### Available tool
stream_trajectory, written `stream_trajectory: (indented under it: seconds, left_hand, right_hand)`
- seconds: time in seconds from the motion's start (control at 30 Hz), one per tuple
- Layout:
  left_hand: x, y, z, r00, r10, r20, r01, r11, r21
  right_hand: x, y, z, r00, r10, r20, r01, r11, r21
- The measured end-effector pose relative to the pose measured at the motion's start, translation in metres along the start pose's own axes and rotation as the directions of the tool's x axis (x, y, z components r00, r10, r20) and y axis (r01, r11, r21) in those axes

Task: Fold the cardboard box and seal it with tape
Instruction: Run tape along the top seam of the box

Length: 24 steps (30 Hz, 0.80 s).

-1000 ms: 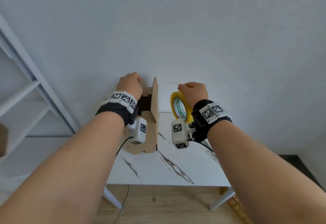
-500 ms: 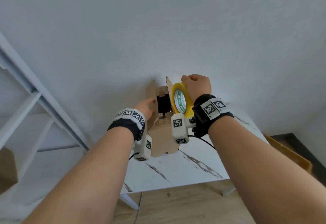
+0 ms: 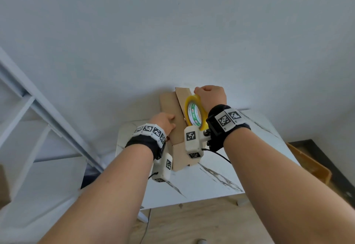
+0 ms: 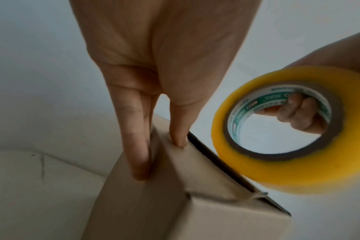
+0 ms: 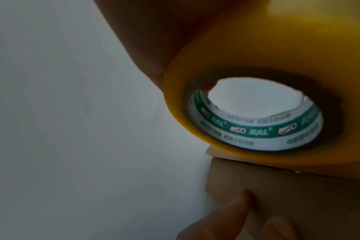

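A brown cardboard box [image 3: 177,153] stands at the back of the white marble table [image 3: 221,178], its top flaps leaning together. My left hand [image 3: 169,122] lies on the left flap with fingers [image 4: 138,154] and thumb straight, pressing either side of a crease in the box [image 4: 175,207]. My right hand [image 3: 210,96] grips a yellow tape roll [image 3: 196,113] above the right flap. Its fingers [image 4: 298,113] curl through the core of the roll [image 4: 277,162]. In the right wrist view the roll [image 5: 226,146] hangs just over the box [image 5: 298,203]. A dark gap stays between the flaps.
A white wall rises right behind the box. A white shelf frame [image 3: 44,109] stands at the left. Another open cardboard box [image 3: 311,165] sits on the floor to the right of the table. Wooden floor [image 3: 192,224] lies below the table's near edge.
My left hand came off the box's far top and now presses the left flap down. The open flaps have closed together. My right hand moved the tape over the box top.
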<state>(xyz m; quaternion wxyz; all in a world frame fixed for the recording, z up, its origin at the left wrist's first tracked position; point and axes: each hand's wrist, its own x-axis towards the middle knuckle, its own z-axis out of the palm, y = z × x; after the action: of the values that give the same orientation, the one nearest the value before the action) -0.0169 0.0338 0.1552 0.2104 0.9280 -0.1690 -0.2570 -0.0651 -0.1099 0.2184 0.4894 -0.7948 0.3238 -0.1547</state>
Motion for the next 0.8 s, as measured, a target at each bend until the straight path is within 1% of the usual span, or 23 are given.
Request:
stream_trajectory:
  seconds: [0.07,0.17,0.23,0.3,0.33,0.37,0.4,0.43,0.47,0.5,0.57,0.6,0.63,0.73,0.8]
  left_hand:
    - [0.004,0.004,0.003,1.0,0.02,-0.019,-0.02,0.999,0.026]
    - [0.004,0.012,0.008,0.999,0.024,-0.039,-0.026,0.997,-0.069]
    - [0.002,0.02,0.01,1.0,-0.008,0.012,0.01,0.995,-0.101]
    - [0.002,0.026,0.008,0.992,-0.034,0.118,0.049,0.991,-0.128]
    - [0.002,0.028,0.005,0.99,-0.042,0.131,0.057,0.992,-0.11]
    - [0.005,0.029,0.002,0.993,-0.049,0.109,0.057,0.996,-0.072]
    - [0.008,0.029,-0.002,0.999,-0.041,0.036,0.041,0.999,-0.003]
    - [0.013,0.029,-0.006,0.997,-0.029,-0.071,0.034,0.997,0.069]
    - [0.015,0.028,-0.01,0.986,0.019,-0.164,0.008,0.987,0.161]
    - [0.019,0.028,-0.015,0.974,0.054,-0.219,-0.011,0.981,0.193]
    - [0.03,0.023,-0.02,0.953,0.089,-0.291,-0.034,0.982,0.187]
    - [0.037,0.021,-0.023,0.954,0.093,-0.285,-0.041,0.982,0.182]
    - [0.044,0.019,-0.024,0.962,0.092,-0.255,-0.046,0.982,0.183]
    - [0.059,0.017,-0.027,0.988,0.089,-0.124,-0.06,0.973,0.223]
    - [0.067,0.018,-0.028,0.996,0.079,-0.048,-0.065,0.969,0.239]
  right_hand:
    - [0.006,-0.002,-0.003,1.0,-0.011,0.011,0.011,0.999,-0.031]
    - [0.015,-0.004,-0.006,0.998,-0.032,0.059,0.038,0.995,-0.088]
    - [0.021,-0.004,-0.007,0.994,-0.039,0.103,0.05,0.993,-0.108]
    - [0.024,-0.004,-0.006,0.99,-0.037,0.134,0.056,0.989,-0.139]
    - [0.025,-0.004,-0.004,0.99,-0.04,0.139,0.061,0.987,-0.151]
    - [0.026,-0.004,-0.002,0.989,-0.043,0.14,0.066,0.985,-0.161]
    - [0.026,-0.005,-0.001,0.989,-0.047,0.143,0.071,0.983,-0.17]
    - [0.026,-0.005,0.001,0.988,-0.053,0.148,0.079,0.981,-0.176]
    - [0.027,-0.005,0.002,0.986,-0.057,0.154,0.085,0.979,-0.184]
    - [0.029,-0.005,0.002,0.986,-0.057,0.158,0.088,0.977,-0.193]
    - [0.032,-0.004,0.002,0.985,-0.052,0.165,0.085,0.976,-0.199]
    - [0.035,-0.003,0.002,0.985,-0.051,0.166,0.084,0.977,-0.197]
    - [0.037,-0.001,0.002,0.985,-0.053,0.166,0.085,0.977,-0.193]
    - [0.039,0.001,0.0,0.982,-0.061,0.176,0.094,0.978,-0.185]
    - [0.039,0.002,0.0,0.982,-0.061,0.181,0.095,0.978,-0.185]
